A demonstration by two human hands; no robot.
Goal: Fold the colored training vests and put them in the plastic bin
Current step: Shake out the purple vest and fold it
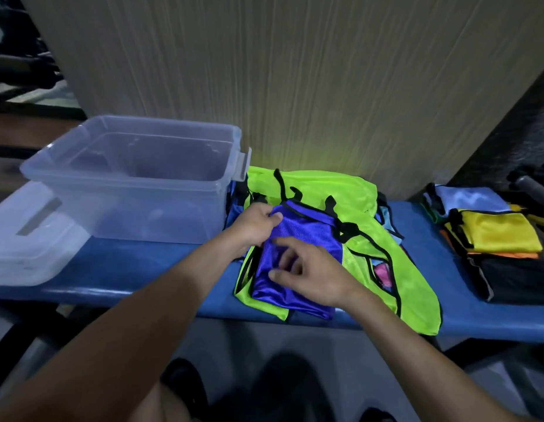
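Right now: I am midway through folding one vest on the blue bench.
Blue vest: the blue vest lies folded small on top of the green vest, near the bench's front edge, so I judge the pile serves as my folding surface.
Left hand: my left hand pinches the blue vest's far left corner, thumb on top, seemingly to keep the fold from slipping.
Right hand: my right hand rests over the near half, fingers loosely curled on the cloth; whether they grip it I cannot tell.
Bin: the plastic bin stands toward the bench's left end, with no vests inside, its lid beside it.
Other stack: folded vests sit at the right end.
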